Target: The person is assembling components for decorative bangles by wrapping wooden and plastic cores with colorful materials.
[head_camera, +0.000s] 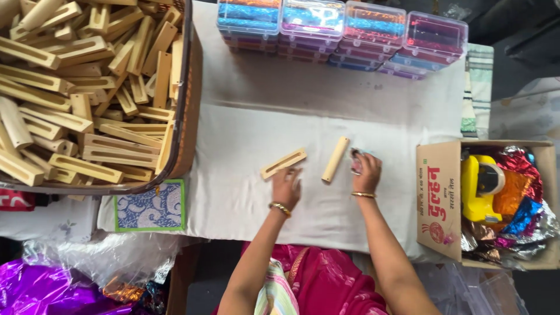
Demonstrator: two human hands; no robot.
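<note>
Left hand (286, 185) flat on white cloth (245, 192), fingers loosely spread, tips touching near end of slotted wooden piece (283, 163) lying at its 12 o'clock, not gripping it. Right hand (366, 172) curled around small shiny scrap (354, 156), exact grip unclear. Rounded wooden piece (335, 158) lies between hands, at 9 o'clock of right hand, just beside it. Basket (189, 111) heaped with wooden pieces at 9 o'clock; cardboard box (438, 198) holding yellow tape dispenser (478, 186) at 3 o'clock; stacked clear cases (344, 35) at 12 o'clock

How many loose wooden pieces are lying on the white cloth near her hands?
2. A flat slotted pale wooden piece lies at the left hand; a rounded pale wooden piece lies between it and the right hand. Many more fill the woven basket; the hands might hide others.
</note>
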